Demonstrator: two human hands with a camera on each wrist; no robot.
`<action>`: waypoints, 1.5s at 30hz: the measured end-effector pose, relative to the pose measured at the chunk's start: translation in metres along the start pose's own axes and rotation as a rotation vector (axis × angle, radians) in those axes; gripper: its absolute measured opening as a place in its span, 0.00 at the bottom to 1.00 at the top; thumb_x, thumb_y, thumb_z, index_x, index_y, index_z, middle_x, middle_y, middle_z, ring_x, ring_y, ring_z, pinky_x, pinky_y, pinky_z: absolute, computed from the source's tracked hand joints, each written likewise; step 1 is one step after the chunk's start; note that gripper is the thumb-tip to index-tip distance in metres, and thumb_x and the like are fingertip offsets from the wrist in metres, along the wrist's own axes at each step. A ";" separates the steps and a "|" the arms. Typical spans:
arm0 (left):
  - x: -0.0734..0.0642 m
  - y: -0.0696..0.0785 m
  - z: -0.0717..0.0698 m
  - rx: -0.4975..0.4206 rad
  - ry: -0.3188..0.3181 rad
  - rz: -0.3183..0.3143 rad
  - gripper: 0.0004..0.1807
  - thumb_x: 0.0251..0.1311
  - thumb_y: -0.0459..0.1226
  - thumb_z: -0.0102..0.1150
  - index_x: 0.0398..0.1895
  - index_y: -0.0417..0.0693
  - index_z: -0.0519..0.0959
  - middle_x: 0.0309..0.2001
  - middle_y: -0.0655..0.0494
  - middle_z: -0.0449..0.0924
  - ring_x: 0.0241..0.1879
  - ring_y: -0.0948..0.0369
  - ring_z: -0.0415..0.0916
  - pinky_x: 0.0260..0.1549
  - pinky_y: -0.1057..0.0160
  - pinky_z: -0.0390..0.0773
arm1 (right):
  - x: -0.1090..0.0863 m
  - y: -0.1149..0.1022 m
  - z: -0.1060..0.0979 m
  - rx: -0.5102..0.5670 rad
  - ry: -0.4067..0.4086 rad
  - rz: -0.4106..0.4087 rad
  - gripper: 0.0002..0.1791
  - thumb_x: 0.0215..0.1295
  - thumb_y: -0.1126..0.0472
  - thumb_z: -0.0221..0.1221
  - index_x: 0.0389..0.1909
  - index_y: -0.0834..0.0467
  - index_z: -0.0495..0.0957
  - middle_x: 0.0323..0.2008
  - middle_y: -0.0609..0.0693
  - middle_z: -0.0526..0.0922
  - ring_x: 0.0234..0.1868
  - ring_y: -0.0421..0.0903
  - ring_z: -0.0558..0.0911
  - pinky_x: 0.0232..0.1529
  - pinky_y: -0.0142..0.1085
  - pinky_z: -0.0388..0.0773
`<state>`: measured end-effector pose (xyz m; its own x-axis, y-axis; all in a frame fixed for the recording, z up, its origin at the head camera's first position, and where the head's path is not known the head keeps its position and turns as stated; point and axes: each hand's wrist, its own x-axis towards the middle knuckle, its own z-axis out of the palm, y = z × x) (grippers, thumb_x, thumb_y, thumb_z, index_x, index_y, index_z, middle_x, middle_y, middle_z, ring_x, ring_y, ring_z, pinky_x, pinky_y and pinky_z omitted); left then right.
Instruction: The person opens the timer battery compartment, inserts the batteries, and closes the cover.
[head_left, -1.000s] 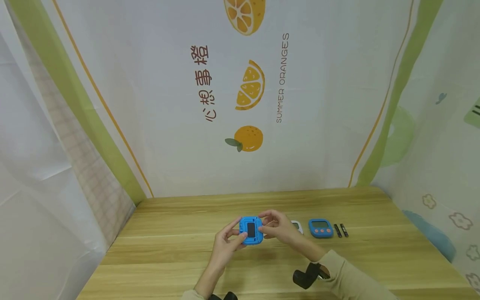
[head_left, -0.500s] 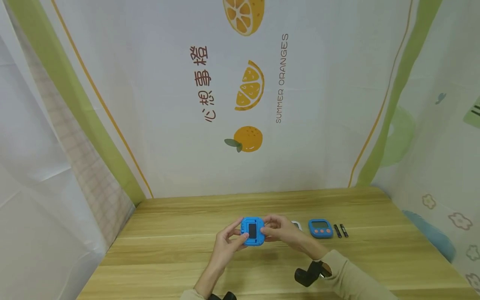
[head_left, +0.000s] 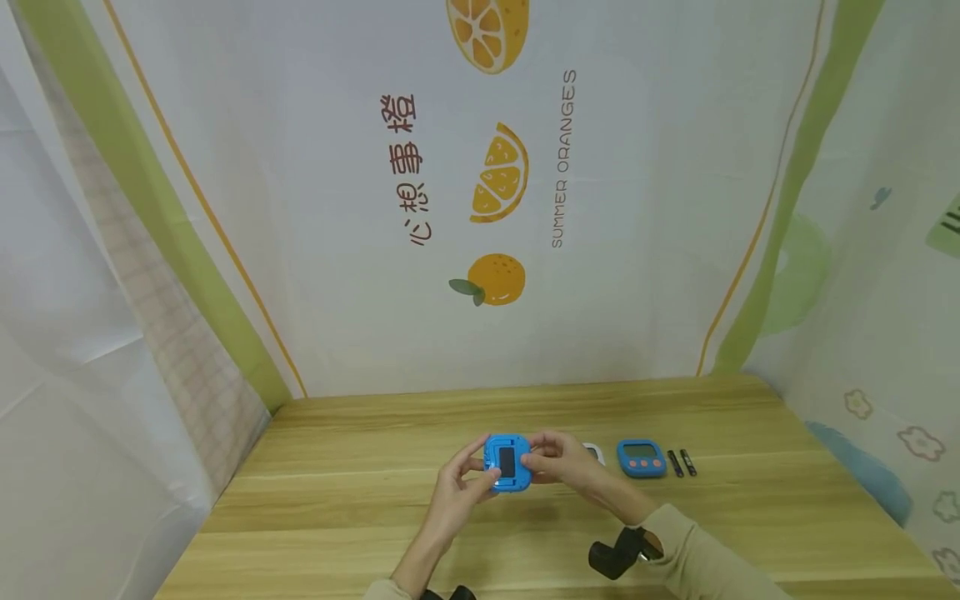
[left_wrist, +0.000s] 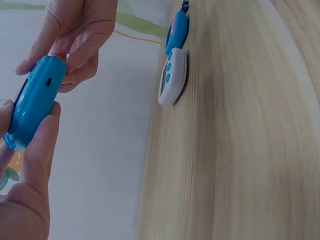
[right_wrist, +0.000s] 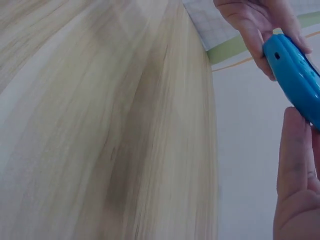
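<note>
Both hands hold up a blue digital timer (head_left: 507, 461) over the table, its back turned to the head camera. A dark rectangular pad sits in the middle of that back. My left hand (head_left: 452, 493) grips the timer's left side, thumb on the back near the lower corner and fingers behind. My right hand (head_left: 567, 461) pinches the right edge, its thumb pressing on the back. In the left wrist view the timer (left_wrist: 39, 102) is seen edge-on, with a small dark slot in its side. The right wrist view shows the edge of the timer (right_wrist: 295, 77) too; its screen side is hidden.
On the wooden table (head_left: 337, 483), a white timer (left_wrist: 173, 77) with blue buttons lies partly behind my right hand. Right of it are another blue timer (head_left: 641, 458) with pink buttons and two dark batteries (head_left: 682, 462). A printed cloth (head_left: 337, 333) hangs along the back edge.
The timer and both hands have shifted slightly right. My right hand's raised index finger has come down closer to the timer's edge. Things on the table have stayed put.
</note>
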<state>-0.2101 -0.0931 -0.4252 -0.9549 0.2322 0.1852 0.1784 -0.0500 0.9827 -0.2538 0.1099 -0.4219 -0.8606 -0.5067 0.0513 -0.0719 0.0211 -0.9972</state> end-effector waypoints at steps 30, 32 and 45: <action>0.001 -0.003 0.002 0.023 0.150 0.075 0.25 0.59 0.34 0.53 0.56 0.36 0.56 0.41 0.37 0.76 0.40 0.54 0.77 0.41 0.65 0.76 | -0.006 -0.007 0.011 -0.013 0.132 -0.052 0.22 0.57 0.60 0.59 0.49 0.69 0.68 0.38 0.55 0.75 0.42 0.52 0.78 0.45 0.44 0.76; 0.002 -0.004 0.002 0.019 0.178 0.080 0.23 0.59 0.34 0.53 0.54 0.36 0.59 0.42 0.37 0.76 0.40 0.53 0.77 0.41 0.63 0.76 | -0.006 -0.008 0.010 -0.010 0.150 -0.059 0.22 0.57 0.60 0.59 0.49 0.69 0.69 0.39 0.56 0.75 0.44 0.52 0.77 0.46 0.44 0.75; 0.007 -0.007 0.007 -0.071 0.324 0.048 0.18 0.55 0.32 0.57 0.46 0.30 0.68 0.40 0.42 0.73 0.38 0.55 0.77 0.40 0.66 0.77 | -0.002 -0.011 0.013 -0.120 0.308 -0.089 0.20 0.51 0.60 0.63 0.45 0.63 0.74 0.41 0.54 0.77 0.46 0.53 0.75 0.47 0.45 0.74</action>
<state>-0.2160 -0.0849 -0.4308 -0.9737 -0.0924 0.2082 0.2187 -0.1235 0.9679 -0.2446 0.0998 -0.4118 -0.9588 -0.2273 0.1705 -0.1969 0.0989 -0.9754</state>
